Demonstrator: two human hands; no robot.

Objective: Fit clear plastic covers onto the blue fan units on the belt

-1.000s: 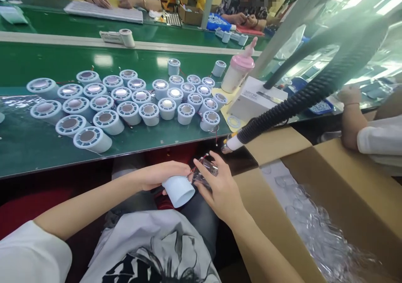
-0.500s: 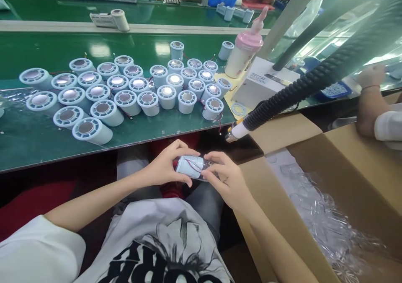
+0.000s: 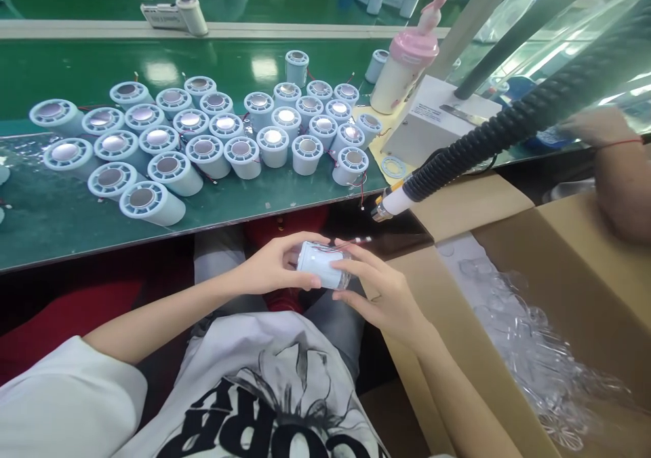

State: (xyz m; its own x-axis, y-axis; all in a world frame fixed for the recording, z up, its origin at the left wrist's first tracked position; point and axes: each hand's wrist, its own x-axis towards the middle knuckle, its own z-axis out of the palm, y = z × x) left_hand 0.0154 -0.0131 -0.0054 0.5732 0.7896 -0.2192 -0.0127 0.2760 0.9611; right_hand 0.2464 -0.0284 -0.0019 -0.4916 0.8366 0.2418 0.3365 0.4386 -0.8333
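Over my lap I hold a pale blue plastic cylinder (image 3: 319, 268) lying sideways, with thin red wires trailing from it. My left hand (image 3: 274, 266) grips its left end with curled fingers. My right hand (image 3: 379, 288) closes on its right end, where a clear plastic cap sits. Just above, a black ribbed hose with a white nozzle (image 3: 394, 202) hangs over the table edge.
Several like cylinders (image 3: 203, 142) stand in rows on the green table (image 3: 61, 231). A pink-capped bottle (image 3: 404, 71) and a white box (image 3: 437, 119) stand at the right. An open cardboard carton (image 3: 508, 322) with clear plastic parts is at my right. Another person's arm (image 3: 618, 173) rests beyond it.
The cylinder turned from upright to lying sideways between both hands, and the clear cap went onto its right end. The view tilted downward.
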